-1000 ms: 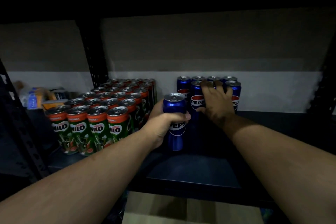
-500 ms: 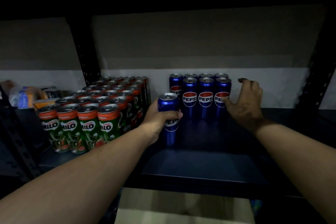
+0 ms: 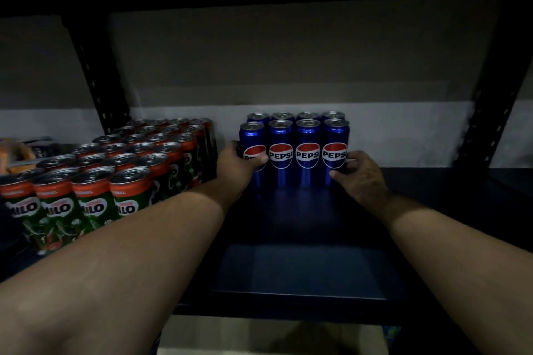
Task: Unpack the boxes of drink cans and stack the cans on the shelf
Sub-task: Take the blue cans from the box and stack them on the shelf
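- Currently, the left hand [image 3: 240, 160] has its grip curled round the leftmost Pepsi can [image 3: 251, 150] of the front row; thumb lies across the logo, fingers wrap the far side.
- Right hand [image 3: 357, 171] bears on the rightmost Pepsi can [image 3: 335, 150], thumb low on its front; whether the fingers wrap behind it cannot be told in this light.
- Task items: blue cans stand upright in two rows of four near the back of the shelf [image 3: 302, 268], front row touching side to side. Milo cans [image 3: 115, 170] form a packed block just to the left, a narrow gap between the blocks.
- Risk 1: squeezing the row from both ends could buckle it, judging from the tall, slim cans; a middle can might pop forward or tip.
- Risk 2: pulling the left hand out through the narrow gap could knock the nearest Milo can or drag the held can off line.
- Risk 3: poor lighting makes alignment hard to judge; a can left askew would unsettle any can stacked on top.
- Change against half a second ago: the held can was then off the row, forward and left of it; now it stands in line as the fourth front can.
- Right hand was then open in the air, to the right of the cans; now it is on the end can.
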